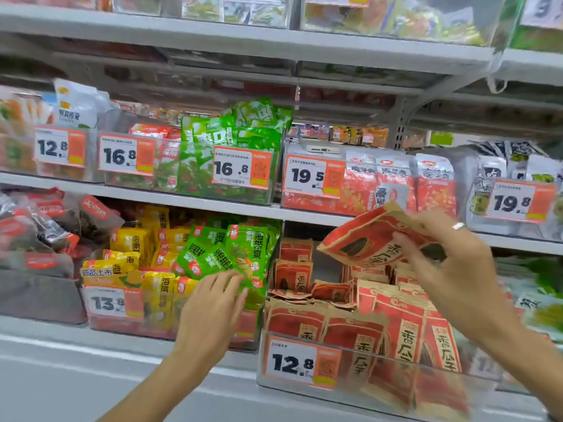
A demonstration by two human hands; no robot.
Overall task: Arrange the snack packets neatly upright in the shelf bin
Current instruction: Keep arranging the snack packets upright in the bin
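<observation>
While the right hand [451,263] pinches a red-and-brown packet [374,236] tilted above the clear bin [359,357], the left hand [213,303] hovers by the green packets [225,254] — fingers relaxed, holding nothing. Best turn it upright — then slot it behind the standing rows [396,324].

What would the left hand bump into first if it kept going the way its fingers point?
Probably the green snack packets. The left hand points up and right with fingertips right at them; whether they already touch is unclear.
</observation>
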